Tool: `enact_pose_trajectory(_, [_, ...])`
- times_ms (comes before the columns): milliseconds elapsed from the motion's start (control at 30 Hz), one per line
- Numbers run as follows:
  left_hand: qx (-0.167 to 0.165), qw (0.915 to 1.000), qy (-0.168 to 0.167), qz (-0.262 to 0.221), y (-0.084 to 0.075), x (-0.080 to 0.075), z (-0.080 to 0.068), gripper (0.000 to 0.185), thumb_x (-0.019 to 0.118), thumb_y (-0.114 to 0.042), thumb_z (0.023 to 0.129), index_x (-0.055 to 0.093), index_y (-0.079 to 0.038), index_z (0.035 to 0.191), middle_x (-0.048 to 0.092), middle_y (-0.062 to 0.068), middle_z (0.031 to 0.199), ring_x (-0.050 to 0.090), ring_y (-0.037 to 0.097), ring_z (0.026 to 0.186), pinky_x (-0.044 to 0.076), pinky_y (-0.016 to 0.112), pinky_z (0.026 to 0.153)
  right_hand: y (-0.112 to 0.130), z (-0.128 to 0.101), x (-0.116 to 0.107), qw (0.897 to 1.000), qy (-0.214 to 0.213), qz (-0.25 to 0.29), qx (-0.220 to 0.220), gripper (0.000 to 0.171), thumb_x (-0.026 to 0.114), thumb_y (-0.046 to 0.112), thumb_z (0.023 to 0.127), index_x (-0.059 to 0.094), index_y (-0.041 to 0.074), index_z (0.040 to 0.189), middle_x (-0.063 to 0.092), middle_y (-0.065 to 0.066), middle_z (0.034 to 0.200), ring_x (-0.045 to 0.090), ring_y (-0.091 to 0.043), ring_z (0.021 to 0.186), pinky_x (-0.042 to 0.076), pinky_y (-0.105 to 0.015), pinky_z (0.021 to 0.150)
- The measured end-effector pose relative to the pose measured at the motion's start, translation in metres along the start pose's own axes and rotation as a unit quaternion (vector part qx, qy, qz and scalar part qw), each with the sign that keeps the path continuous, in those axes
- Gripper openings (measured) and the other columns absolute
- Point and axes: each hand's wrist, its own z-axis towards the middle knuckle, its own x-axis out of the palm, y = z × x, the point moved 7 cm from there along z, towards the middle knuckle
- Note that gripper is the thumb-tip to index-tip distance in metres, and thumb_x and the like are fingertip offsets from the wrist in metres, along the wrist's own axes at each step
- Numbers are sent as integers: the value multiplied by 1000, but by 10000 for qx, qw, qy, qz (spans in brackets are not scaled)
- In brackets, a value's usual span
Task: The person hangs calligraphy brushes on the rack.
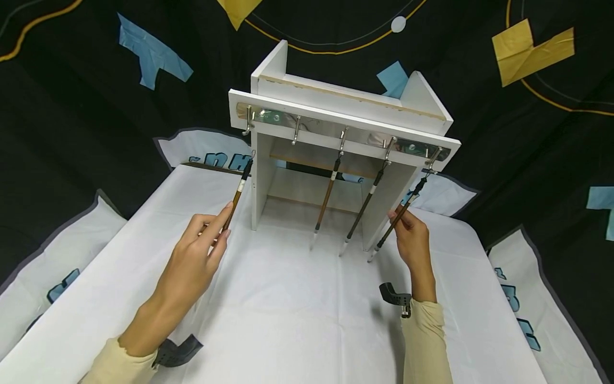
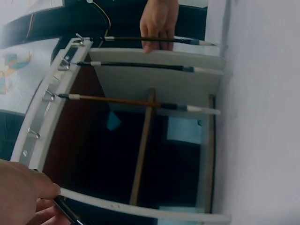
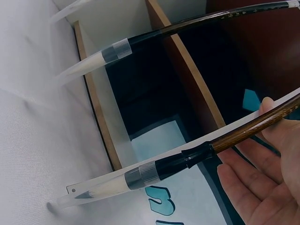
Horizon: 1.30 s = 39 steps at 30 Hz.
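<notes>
I'm watching the left hand [image 1: 194, 261] pinching a brown brush [image 1: 237, 194]; the right hand's [image 1: 413, 240] fingers are lying relaxed behind a hanging brush [image 3: 197, 154], possibly touching it.

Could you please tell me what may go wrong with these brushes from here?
The brush in the left grip is not on the leftmost hook; its loop might miss and the brush could drop. The right grip is right at the rightmost brush, so a careless bump could perhaps unhook it or set it swinging.
</notes>
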Motion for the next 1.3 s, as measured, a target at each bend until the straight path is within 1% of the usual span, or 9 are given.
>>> enact_pose_trajectory(100, [92, 9999, -41, -57, -10, 1, 7, 65, 73, 9, 94, 53, -5, 154, 58, 17, 116, 68, 23, 90, 63, 34, 64, -1, 1, 0, 10000, -4, -9, 1, 50, 65, 37, 106, 66, 0, 140, 68, -23, 137, 65, -40, 129, 50, -55, 111])
enact_pose_trajectory(133, [120, 9999, -47, -62, -13, 1, 9, 66, 73, 9, 94, 52, -6, 155, 58, 17, 116, 67, 22, 90, 62, 35, 63, 0, 1, 0, 10000, -8, -4, 2, 50, 65, 37, 107, 66, 0, 140, 68, -23, 137, 65, -40, 129, 50, -55, 111])
enact_pose_trajectory(300, [365, 9991, -190, -113, -28, 5, 19, 67, 73, 8, 94, 52, -8, 156, 59, 16, 115, 65, 22, 88, 58, 30, 59, 0, 0, 1, 10000, -7, 1, 15, 48, 65, 35, 107, 67, 0, 139, 69, -23, 135, 66, -40, 129, 51, -55, 110])
enact_pose_trajectory(400, [514, 9982, -237, -195, -35, 9, 22, 67, 73, 9, 94, 53, -8, 155, 60, 16, 114, 65, 22, 88, 55, 25, 58, 0, 0, 1, 10000, -10, 26, 12, 48, 65, 36, 106, 67, 1, 139, 69, -23, 136, 66, -40, 128, 51, -55, 110])
enact_pose_trajectory(533, [595, 9977, -219, -240, -42, 12, 23, 68, 73, 9, 93, 52, -9, 156, 60, 15, 114, 64, 21, 89, 54, 24, 58, 0, 0, 1, 10000, 8, 52, 11, 50, 65, 37, 106, 66, 0, 140, 67, -22, 140, 65, -40, 130, 50, -56, 111])
enact_pose_trajectory(800, [701, 9972, -176, -180, -48, 16, 25, 68, 73, 9, 94, 52, -9, 156, 60, 15, 114, 66, 25, 91, 53, 25, 57, -2, 0, 0, 10000, -2, 11, 13, 52, 65, 40, 106, 66, 1, 141, 67, -22, 140, 64, -41, 131, 50, -57, 112])
enact_pose_trajectory(1100, [762, 9969, -175, -125, -51, 21, 25, 70, 74, 8, 94, 51, -10, 157, 60, 15, 113, 67, 25, 91, 54, 26, 58, -4, 0, 0, 9999, 4, 16, 116, 51, 65, 39, 106, 66, 1, 141, 70, -24, 134, 65, -40, 129, 50, -56, 111])
enact_pose_trajectory(1300, [754, 9970, -166, -30, -51, 22, 27, 68, 75, 7, 94, 52, -8, 156, 60, 17, 112, 67, 26, 92, 56, 28, 59, -3, 0, 0, 10000, 40, 24, 81, 54, 64, 41, 106, 64, 1, 143, 66, -22, 142, 64, -40, 131, 50, -56, 112])
